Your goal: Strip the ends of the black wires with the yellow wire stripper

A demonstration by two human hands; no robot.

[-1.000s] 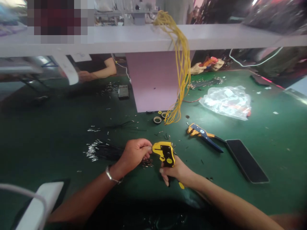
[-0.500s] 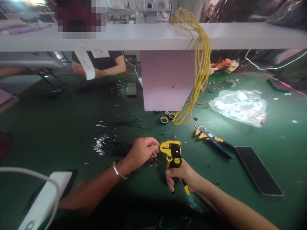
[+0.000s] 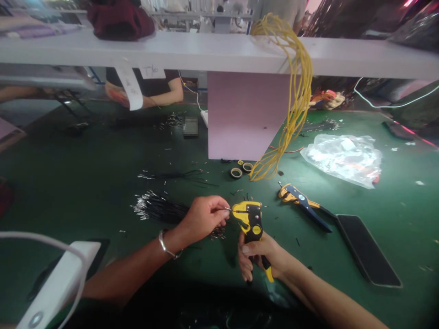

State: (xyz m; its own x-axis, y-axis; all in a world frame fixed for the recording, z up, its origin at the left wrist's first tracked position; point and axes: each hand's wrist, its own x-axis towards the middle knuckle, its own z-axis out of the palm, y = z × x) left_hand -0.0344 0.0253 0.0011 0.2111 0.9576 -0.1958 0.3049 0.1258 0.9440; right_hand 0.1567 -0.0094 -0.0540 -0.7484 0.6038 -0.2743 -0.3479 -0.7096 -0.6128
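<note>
My left hand is closed in a pinch on a thin dark wire, whose end points at the jaws of a yellow and black wire stripper. Around the handles of that tool, my right hand is wrapped, with the jaws turned to the left. A bundle of black wires with pale tips lies on the green table under and left of my left hand. Copper-coloured wire ends show just below my left fingers.
Right of my hands lie a second stripper, a black phone and a clear plastic bag. Yellow wires hang from the white shelf. Tape rolls lie below its panel. Another person's arm is behind.
The stripper in my right hand has shifted slightly right, and a bit of wire now shows between my left fingertips and its jaws. The camera view has shifted a little.
</note>
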